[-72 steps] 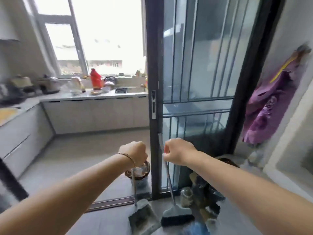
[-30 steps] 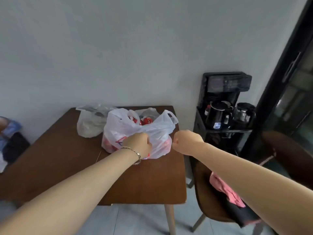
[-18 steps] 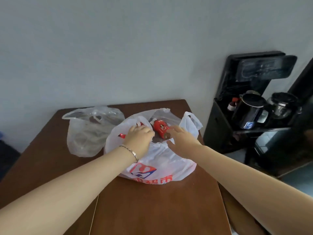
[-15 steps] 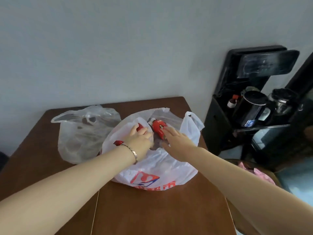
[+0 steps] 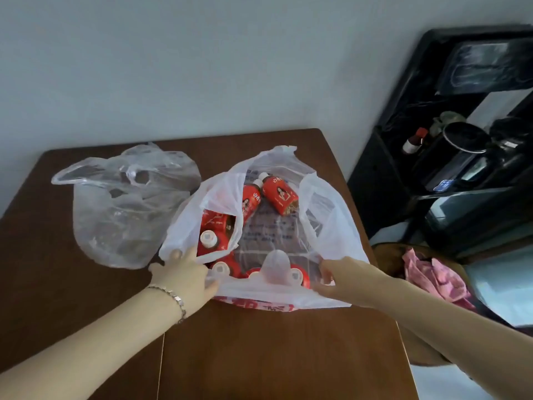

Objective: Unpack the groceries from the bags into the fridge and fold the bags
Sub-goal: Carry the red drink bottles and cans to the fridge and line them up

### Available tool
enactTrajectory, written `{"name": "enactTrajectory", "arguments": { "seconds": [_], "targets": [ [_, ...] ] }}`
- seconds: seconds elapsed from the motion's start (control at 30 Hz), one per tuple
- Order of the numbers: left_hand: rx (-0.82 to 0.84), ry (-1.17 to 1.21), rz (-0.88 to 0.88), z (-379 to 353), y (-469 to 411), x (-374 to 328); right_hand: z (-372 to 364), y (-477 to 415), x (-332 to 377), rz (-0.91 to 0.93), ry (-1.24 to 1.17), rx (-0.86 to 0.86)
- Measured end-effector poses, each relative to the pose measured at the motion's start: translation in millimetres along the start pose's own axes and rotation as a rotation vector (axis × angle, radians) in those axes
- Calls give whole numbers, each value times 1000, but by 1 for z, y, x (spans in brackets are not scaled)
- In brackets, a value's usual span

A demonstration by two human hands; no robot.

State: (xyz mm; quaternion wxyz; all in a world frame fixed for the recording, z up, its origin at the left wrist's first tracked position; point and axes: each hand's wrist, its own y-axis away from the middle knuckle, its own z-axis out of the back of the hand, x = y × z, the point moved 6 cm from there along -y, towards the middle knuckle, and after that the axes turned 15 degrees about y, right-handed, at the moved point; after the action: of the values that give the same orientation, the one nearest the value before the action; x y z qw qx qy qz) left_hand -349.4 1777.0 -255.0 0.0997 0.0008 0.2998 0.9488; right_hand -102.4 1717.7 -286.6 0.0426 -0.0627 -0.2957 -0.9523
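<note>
A white plastic bag (image 5: 326,226) with red print lies spread wide on the brown table (image 5: 259,347). Inside it I see several red bottles with white caps (image 5: 279,194), some upright near the front, others lying toward the back. My left hand (image 5: 184,272) pinches the bag's near left rim. My right hand (image 5: 343,277) grips the near right rim, so the mouth is stretched between them. To the left sits a clear plastic bag (image 5: 124,209), crumpled, its contents hard to make out.
A black stand (image 5: 450,157) with kettles and a small bottle is right of the table against the wall. A chair (image 5: 418,353) with pink cloth (image 5: 432,275) on it stands by the table's right edge. The grey wall is right behind the table.
I turned from a glass door to the table. My hands went from the top of the white bag to its near rim and pulled it wide, baring the bottles.
</note>
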Motion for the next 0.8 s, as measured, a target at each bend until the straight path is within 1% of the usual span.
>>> {"name": "enactTrajectory", "arguments": {
  "seconds": [0.03,0.1,0.17,0.23,0.3,0.37,0.4,0.43,0.47,0.53,0.57,0.6,0.63,0.7,0.8],
  "targets": [
    [-21,-34,-32,-6,1,-2,-4,-1,-1,-25,-40,-22],
    [-87,-109,-77,-17,1,-6,-11,-7,-2,-66,-33,-56],
    [-216,-125,-155,-24,2,-14,-15,-14,-4,-118,-23,-79],
    [-349,-136,-207,-25,3,-23,-19,-20,-1,-128,-20,-83],
    [-458,-22,-351,-26,11,-42,-24,-24,11,-72,39,-74],
    [-524,202,-502,-27,18,-63,-29,-26,27,1,102,-103],
    [-554,330,-548,-24,19,-70,-32,-26,32,14,100,-132],
    [-552,414,-541,-21,15,-73,-34,-26,34,0,62,-163],
    [-497,440,-486,-20,10,-74,-34,-27,34,-25,-6,-193],
    [-300,392,-296,-35,-11,-69,-35,-30,32,-62,-137,-223],
    [-171,332,-216,-45,-18,-68,-36,-34,32,-76,-158,-209],
    [-89,281,-176,-52,-22,-70,-36,-37,33,-91,-165,-195],
    [-61,266,-158,-55,-25,-72,-36,-40,34,-111,-175,-179],
    [-42,326,-107,-56,-31,-76,-33,-44,35,-147,-231,-146],
    [17,439,-30,-54,-35,-78,-32,-45,32,-177,-392,-72]
  ]
}}
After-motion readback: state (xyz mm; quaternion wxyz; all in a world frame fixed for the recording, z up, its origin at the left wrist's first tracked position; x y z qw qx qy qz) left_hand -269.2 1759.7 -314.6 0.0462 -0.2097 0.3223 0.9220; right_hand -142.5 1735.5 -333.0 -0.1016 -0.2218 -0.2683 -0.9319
